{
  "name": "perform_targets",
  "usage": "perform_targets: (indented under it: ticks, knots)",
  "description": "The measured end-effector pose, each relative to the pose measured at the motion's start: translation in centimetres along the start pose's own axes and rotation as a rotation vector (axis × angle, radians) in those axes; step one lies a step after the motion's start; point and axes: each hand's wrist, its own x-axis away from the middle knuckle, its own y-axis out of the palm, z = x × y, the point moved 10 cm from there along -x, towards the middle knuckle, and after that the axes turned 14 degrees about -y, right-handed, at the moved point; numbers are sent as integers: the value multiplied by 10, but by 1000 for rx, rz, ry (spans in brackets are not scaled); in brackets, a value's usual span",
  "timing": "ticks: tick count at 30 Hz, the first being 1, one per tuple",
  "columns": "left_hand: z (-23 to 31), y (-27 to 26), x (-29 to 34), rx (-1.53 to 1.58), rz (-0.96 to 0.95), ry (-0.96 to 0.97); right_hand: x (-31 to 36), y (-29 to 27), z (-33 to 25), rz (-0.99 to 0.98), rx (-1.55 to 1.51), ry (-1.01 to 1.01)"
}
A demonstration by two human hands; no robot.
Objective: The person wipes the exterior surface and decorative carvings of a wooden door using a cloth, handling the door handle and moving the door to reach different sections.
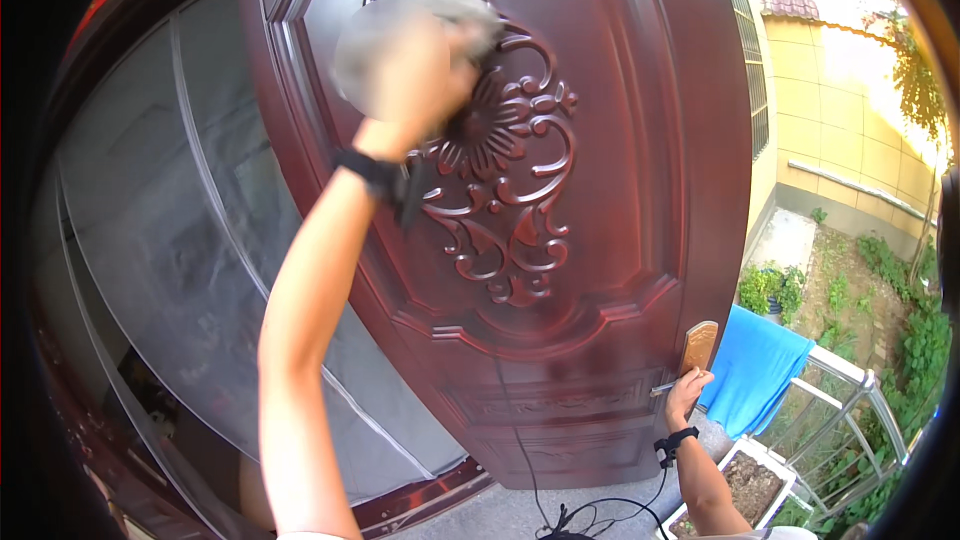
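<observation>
A dark red-brown door (640, 170) with a carved flower-and-scroll panel (545, 155) fills the middle of the view. High on it, my left hand (418, 85) presses a grey cloth (362, 48) against the upper left of the carving; hand and cloth are smeared by motion, though the fingers look bent over the cloth. Low at the right, my right hand (686, 392) is closed at the door handle, just below its gold-brown plate (699, 343). A short metal piece (661, 390) sticks out left of the fingers. Both wrists wear black bands.
Left of the door hangs a grey translucent curtain (230, 190) in the doorway. Black cables (600, 515) trail along the bottom. At right stand a metal railing (845, 370) with a blue cloth (755, 365) over it, and a white planter (750, 490) of soil. A tiled wall (850, 110) rises beyond.
</observation>
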Motion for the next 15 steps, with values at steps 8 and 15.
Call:
perform_targets:
  ticks: [8, 15]
  knots:
    - [-13, -2, 6, -95, -105, -2, 8, 22, -14, -97, -156, -3]
    - [102, 54, 121, -5, -500, 492, -2, 1, 7, 11, -80, -16]
